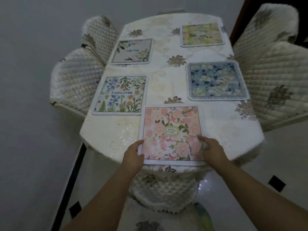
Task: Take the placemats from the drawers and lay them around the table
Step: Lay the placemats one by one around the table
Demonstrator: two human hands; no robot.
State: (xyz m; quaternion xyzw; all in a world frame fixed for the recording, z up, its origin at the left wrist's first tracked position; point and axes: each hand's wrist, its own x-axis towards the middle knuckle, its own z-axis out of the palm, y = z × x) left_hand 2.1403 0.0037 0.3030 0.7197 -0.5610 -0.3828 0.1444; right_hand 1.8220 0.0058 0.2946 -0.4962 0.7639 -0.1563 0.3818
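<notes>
Left hand (133, 155): the left edge of the pink floral placemat (171, 134) is gripped near its near corner, the thumb laid on top and the fingers curled at the border.
Right hand (212, 150): it is laid on the right edge of the same mat, the index finger stretched flat over the print; whether the other fingers are tucked under the border cannot be told.
Pink floral placemat: it is held between the two hands, flat on the tablecloth at the near end of the table (103, 130), with its near border reaching the table's edge.
"BEAUTIFUL" placemat (120, 95): it is seen just beyond the left hand, its corner next to the far left corner of the pink mat.
Blue floral placemat (216, 80): it is seen beyond the right hand, apart from the pink mat.
Grey-white floral placemat (132, 51): it is placed well beyond the left hand, behind the "BEAUTIFUL" mat.
Yellow-green floral placemat (202, 34): it is placed farthest from the right hand, behind the blue mat.
Containers: none is shown; all five mats are laid directly on the cream tablecloth.
Quilted chair covers (78, 77): they are seen outside both hands, on either side of the table, and one below the hands at the near end.
</notes>
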